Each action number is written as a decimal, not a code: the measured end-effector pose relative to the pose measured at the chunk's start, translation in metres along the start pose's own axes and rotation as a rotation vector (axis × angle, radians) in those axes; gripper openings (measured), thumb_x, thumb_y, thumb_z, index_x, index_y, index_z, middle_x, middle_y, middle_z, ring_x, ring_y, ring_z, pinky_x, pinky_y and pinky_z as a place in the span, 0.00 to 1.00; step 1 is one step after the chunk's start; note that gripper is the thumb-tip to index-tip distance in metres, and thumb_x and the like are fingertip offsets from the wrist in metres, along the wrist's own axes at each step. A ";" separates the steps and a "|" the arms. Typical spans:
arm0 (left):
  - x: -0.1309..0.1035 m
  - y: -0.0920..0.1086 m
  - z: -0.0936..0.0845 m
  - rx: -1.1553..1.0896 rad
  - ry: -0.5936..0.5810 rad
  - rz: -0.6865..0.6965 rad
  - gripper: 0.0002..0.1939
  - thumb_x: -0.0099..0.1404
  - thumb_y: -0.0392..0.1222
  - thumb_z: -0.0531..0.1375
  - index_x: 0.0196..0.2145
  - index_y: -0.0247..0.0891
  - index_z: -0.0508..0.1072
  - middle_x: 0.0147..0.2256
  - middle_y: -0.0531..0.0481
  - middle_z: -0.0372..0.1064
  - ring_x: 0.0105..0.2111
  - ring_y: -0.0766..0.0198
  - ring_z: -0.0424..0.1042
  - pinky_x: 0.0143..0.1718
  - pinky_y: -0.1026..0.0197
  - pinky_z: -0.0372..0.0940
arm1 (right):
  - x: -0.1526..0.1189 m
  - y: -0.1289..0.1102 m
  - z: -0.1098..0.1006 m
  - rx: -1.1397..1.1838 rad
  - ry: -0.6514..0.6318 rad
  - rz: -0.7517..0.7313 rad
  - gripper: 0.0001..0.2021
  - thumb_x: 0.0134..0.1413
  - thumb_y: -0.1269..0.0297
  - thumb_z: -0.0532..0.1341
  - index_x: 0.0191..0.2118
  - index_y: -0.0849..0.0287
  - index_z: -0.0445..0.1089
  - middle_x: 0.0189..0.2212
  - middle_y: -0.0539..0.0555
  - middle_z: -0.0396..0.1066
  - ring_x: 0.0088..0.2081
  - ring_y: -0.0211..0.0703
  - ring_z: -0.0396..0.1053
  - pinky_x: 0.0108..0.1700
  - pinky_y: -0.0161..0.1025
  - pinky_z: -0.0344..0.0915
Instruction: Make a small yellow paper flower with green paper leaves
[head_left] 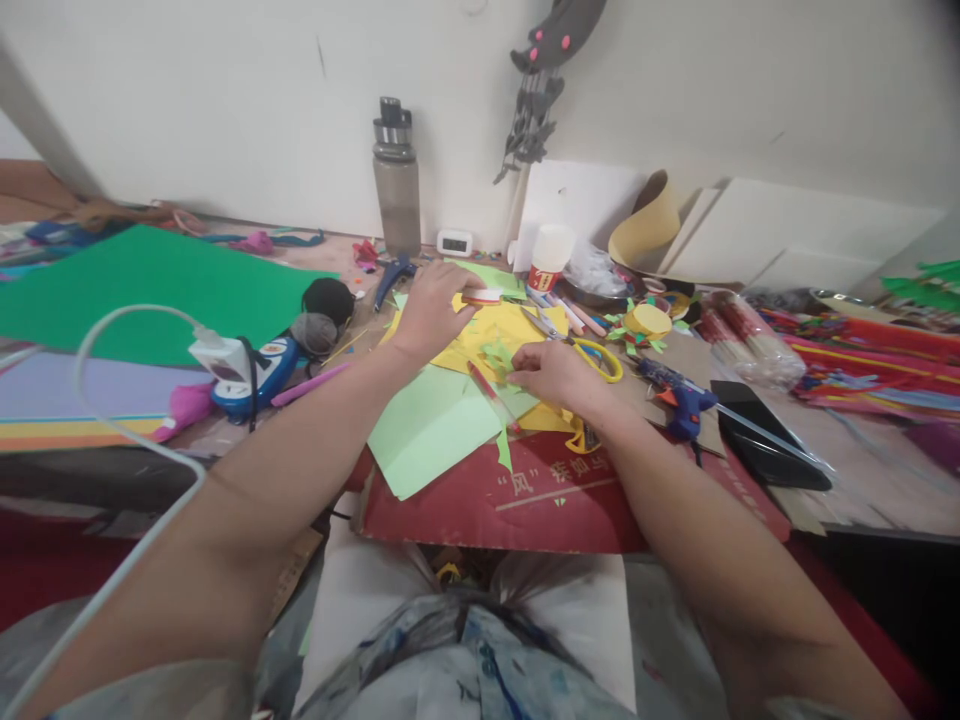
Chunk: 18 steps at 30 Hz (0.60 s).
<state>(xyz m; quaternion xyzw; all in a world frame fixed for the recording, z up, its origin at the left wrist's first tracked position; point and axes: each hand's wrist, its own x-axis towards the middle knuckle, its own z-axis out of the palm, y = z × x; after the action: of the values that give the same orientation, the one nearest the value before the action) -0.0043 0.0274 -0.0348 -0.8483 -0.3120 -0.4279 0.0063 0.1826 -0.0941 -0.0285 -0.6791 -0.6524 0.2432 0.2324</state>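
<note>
My left hand point(437, 312) is closed on a small white and red strip point(481, 296), above the yellow paper point(450, 350). My right hand point(551, 372) hovers at the right side of the yellow paper, fingers curled near small green scraps point(499, 355); whether it grips one is too small to tell. Between the hands lies a red pen point(487, 388). Light green paper point(431, 430) lies in front of it, partly over the red board point(480, 510). Scissors with yellow handles point(604, 362) rest just beyond my right hand.
A grey bottle point(397, 190), a small clock point(454, 242) and a paper cup point(550, 258) stand along the back. A blue glue gun point(684, 400) and black phone point(769, 440) lie right. At left are green sheet point(150, 300), power strip point(255, 380) and white cable point(142, 430).
</note>
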 end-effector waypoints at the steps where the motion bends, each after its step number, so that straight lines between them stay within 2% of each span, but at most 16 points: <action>1: 0.000 0.000 0.000 -0.006 -0.001 0.007 0.08 0.61 0.32 0.63 0.39 0.40 0.73 0.41 0.46 0.75 0.47 0.52 0.71 0.52 0.48 0.62 | 0.000 0.001 -0.002 0.023 -0.008 -0.005 0.07 0.50 0.66 0.66 0.25 0.58 0.69 0.20 0.46 0.66 0.24 0.36 0.60 0.30 0.37 0.55; 6: -0.002 0.000 0.002 -0.082 0.011 0.019 0.08 0.60 0.32 0.64 0.39 0.39 0.73 0.40 0.48 0.76 0.44 0.57 0.72 0.49 0.53 0.65 | -0.001 0.002 -0.011 0.108 0.017 -0.073 0.13 0.51 0.64 0.66 0.20 0.58 0.66 0.18 0.45 0.60 0.24 0.34 0.56 0.29 0.37 0.51; 11: -0.004 0.000 0.002 -0.177 0.000 -0.015 0.09 0.59 0.32 0.65 0.38 0.39 0.74 0.40 0.49 0.77 0.41 0.61 0.73 0.43 0.58 0.67 | -0.002 0.001 -0.020 0.297 0.230 -0.076 0.14 0.51 0.61 0.67 0.21 0.59 0.66 0.17 0.44 0.57 0.22 0.32 0.52 0.27 0.36 0.50; 15: -0.004 0.006 -0.005 -0.145 0.058 0.110 0.07 0.60 0.31 0.63 0.36 0.40 0.74 0.41 0.48 0.78 0.45 0.59 0.74 0.51 0.52 0.65 | -0.003 0.000 -0.019 0.486 0.476 -0.202 0.07 0.53 0.61 0.67 0.30 0.59 0.75 0.22 0.48 0.68 0.24 0.35 0.61 0.27 0.36 0.57; 18: -0.003 0.013 -0.011 -0.072 0.077 0.189 0.05 0.63 0.32 0.62 0.35 0.41 0.74 0.41 0.49 0.79 0.46 0.58 0.74 0.54 0.48 0.61 | -0.008 -0.002 -0.016 0.460 0.624 -0.364 0.06 0.55 0.61 0.66 0.37 0.57 0.77 0.33 0.52 0.76 0.31 0.40 0.69 0.31 0.38 0.64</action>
<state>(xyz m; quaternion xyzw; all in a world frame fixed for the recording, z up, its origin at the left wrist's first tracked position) -0.0067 0.0119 -0.0269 -0.8566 -0.2144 -0.4685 0.0281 0.1909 -0.1016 -0.0152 -0.5244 -0.5889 0.1202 0.6031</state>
